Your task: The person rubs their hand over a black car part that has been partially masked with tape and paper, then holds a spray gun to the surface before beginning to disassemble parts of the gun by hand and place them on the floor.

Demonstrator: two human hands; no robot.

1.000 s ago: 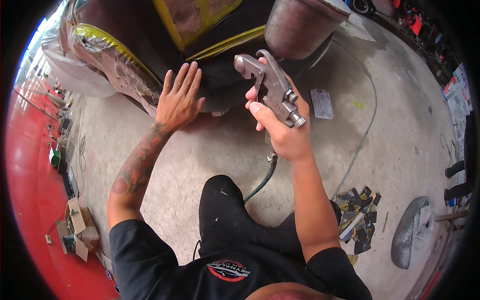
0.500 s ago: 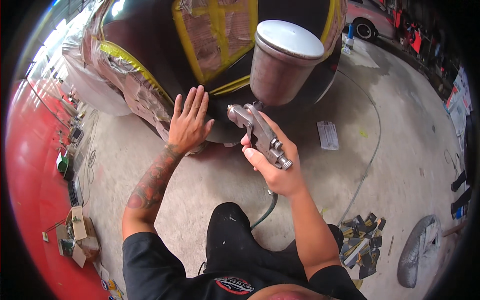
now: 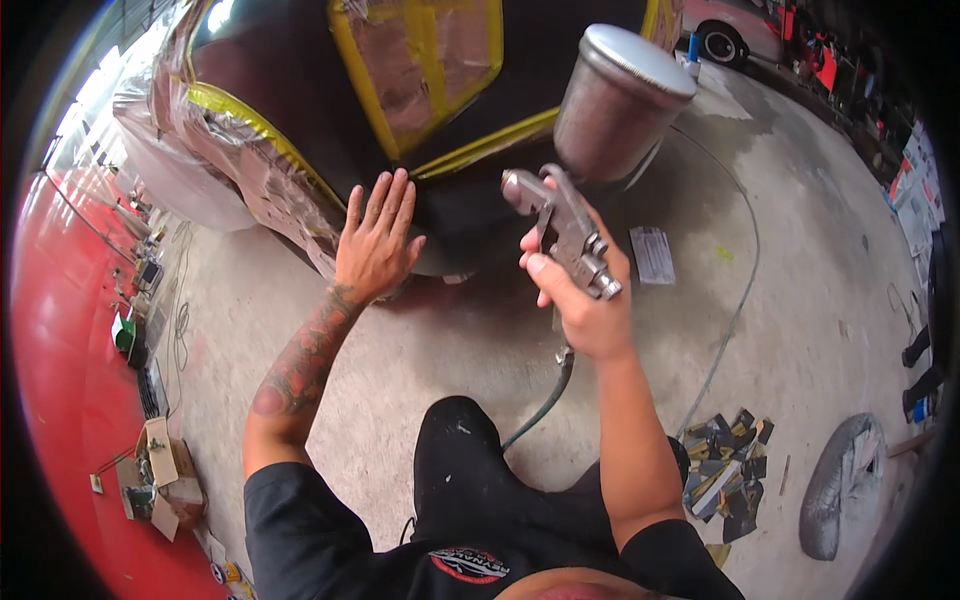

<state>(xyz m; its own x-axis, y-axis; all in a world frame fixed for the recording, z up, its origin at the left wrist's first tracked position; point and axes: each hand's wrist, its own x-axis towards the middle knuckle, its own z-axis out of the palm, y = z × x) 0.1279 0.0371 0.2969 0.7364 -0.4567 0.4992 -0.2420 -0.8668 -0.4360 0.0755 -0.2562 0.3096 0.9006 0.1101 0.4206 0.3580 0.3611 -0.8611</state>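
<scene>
A metal spray gun (image 3: 568, 225) with a large paint cup (image 3: 618, 110) and a white-topped lid is gripped by my right hand (image 3: 592, 305). Its nozzle points left, and a dark hose (image 3: 545, 405) hangs from the handle. My left hand (image 3: 375, 245), fingers stretched out, lies at the lower edge of a dark car bumper (image 3: 445, 225); whether the palm presses on it is hidden. Yellow masking tape (image 3: 480, 145) and paper (image 3: 390, 75) cover parts of the car ahead, and clear plastic sheeting (image 3: 165, 150) drapes its left side.
Along the left runs a red surface (image 3: 60, 330) with an open cardboard box (image 3: 165, 475). A hose (image 3: 750, 270) trails across the concrete floor on the right. Beside it lie a printed sheet (image 3: 652, 256), a heap of sanding scraps (image 3: 728, 470) and a grey wrapped object (image 3: 843, 488).
My right hand has carried the spray gun to the right and slightly up, away from my left hand. The left hand stays nearly in place by the bumper.
</scene>
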